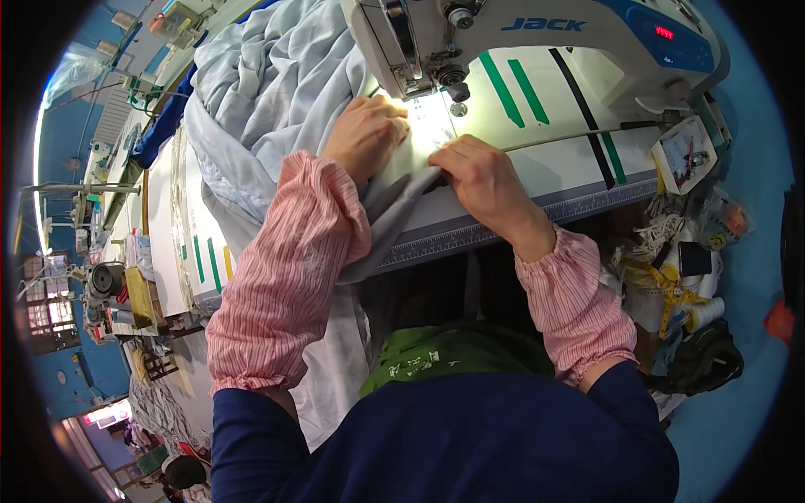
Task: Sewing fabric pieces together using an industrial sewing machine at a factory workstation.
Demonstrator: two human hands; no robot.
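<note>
A white and blue sewing machine [545, 33] stands over the table, its lamp lighting the needle area brightly. Light grey fabric [277, 84] lies heaped to the left of the machine and hangs over the table's front edge. Just left of the needle area, my left hand [369, 137] presses on the fabric with its fingers bent; the fingertips are partly lost in the glare. My right hand [486, 180] pinches the fabric's edge in front of the needle area, fingers closed together. Pink striped sleeve covers [289, 268] are on both forearms.
A ruler strip [520, 214] runs along the table's front edge. Green tape strips [501, 90] and a thin rod [570, 136] lie right of the needle. A small white box [683, 155] sits at the right end, above thread spools [706, 312] and a yellow measuring tape [667, 289].
</note>
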